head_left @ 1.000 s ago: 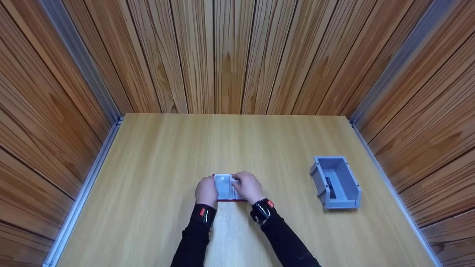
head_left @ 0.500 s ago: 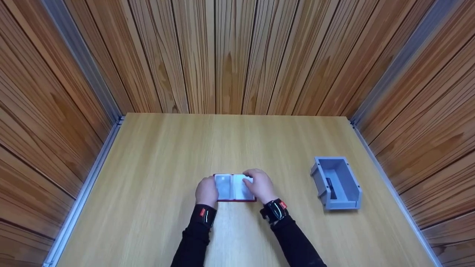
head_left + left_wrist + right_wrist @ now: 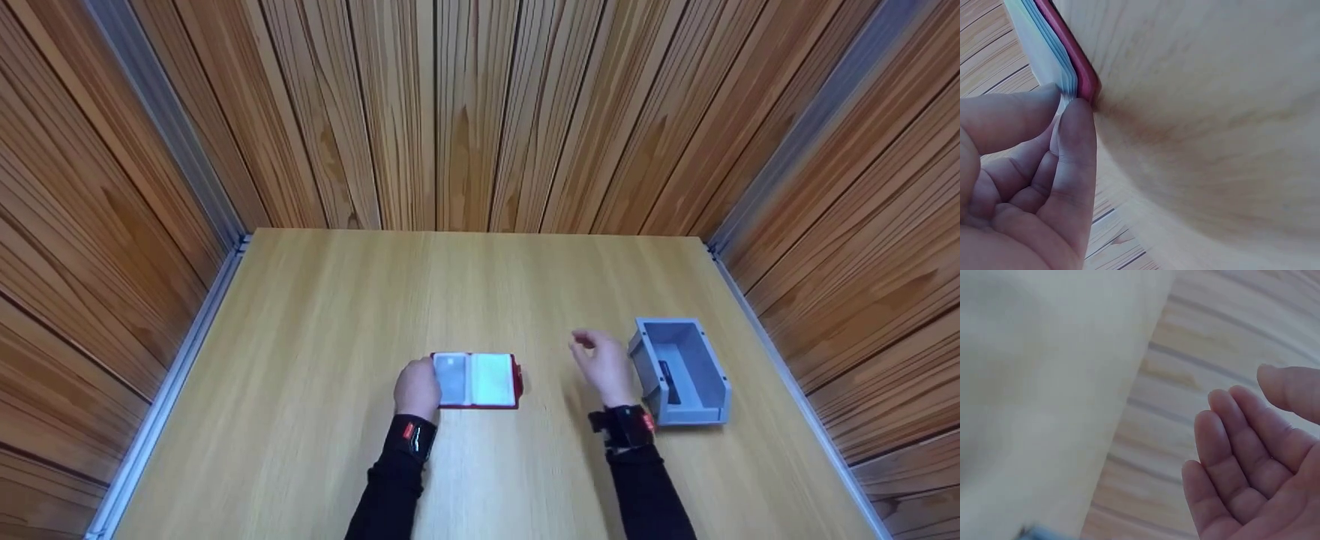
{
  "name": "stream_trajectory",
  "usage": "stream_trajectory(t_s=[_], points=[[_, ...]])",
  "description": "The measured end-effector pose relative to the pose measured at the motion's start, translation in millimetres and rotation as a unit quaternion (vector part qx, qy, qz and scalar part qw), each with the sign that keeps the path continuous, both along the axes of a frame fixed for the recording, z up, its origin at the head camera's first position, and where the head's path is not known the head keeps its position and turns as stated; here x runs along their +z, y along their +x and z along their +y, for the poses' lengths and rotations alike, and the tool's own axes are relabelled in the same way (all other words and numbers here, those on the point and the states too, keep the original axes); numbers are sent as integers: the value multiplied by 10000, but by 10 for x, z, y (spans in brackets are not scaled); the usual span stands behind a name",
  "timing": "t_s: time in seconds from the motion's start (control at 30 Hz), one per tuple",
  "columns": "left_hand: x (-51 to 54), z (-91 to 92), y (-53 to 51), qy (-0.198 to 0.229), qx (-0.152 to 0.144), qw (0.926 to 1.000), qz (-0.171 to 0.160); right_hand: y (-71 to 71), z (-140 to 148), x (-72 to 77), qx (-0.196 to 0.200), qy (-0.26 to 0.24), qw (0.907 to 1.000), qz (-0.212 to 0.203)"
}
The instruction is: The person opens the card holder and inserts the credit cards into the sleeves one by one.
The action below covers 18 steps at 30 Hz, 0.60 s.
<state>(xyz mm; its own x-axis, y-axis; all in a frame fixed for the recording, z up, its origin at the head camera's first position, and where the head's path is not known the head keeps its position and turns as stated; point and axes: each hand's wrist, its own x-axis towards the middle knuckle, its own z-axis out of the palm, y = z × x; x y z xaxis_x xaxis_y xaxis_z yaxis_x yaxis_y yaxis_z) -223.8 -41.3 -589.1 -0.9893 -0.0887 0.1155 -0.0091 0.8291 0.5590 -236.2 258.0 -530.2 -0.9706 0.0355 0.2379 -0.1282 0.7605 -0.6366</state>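
Observation:
A small red card holder [image 3: 493,380] with clear plastic sleeves lies spread open at the middle front of the table. A red clasp tab [image 3: 518,380] shows at its right edge. My left hand [image 3: 418,388] pinches its left edge between thumb and finger. In the left wrist view, several sleeves [image 3: 1050,53] fan out beside the red cover [image 3: 1075,50]. Apart from it, my right hand [image 3: 606,369] is over the table just left of the grey bin [image 3: 688,414]. In the right wrist view its fingers [image 3: 1217,444] are loosely bent, holding nothing.
Inside the bin, against its left side, lies a slim black object [image 3: 669,381] whose kind I cannot tell. Wood-panelled walls [image 3: 465,112] enclose the back and sides of the wooden table [image 3: 315,300], with metal rails along the side edges.
My right hand has left the card holder's right page and moved right, to beside the bin. Both spread pages are now uncovered there. The left hand has kept its hold.

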Motion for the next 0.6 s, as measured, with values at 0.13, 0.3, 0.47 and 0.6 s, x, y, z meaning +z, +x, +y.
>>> stream_trajectory(t_s=[0.13,0.3,0.47,0.6], points=[[5,-2,3,8,-17,10000,33,28,262,70,-279,-34,9996,-85],[12,1,-7,69,-2,10000,-14,71,518,100,-574,-28,9983,41],[14,0,-20,123,-3,9999,-118,121,741,135,-1014,-102,9948,-34],[-2,-7,-12,60,-41,10000,38,165,934,156,-1434,-53,9892,-282]])
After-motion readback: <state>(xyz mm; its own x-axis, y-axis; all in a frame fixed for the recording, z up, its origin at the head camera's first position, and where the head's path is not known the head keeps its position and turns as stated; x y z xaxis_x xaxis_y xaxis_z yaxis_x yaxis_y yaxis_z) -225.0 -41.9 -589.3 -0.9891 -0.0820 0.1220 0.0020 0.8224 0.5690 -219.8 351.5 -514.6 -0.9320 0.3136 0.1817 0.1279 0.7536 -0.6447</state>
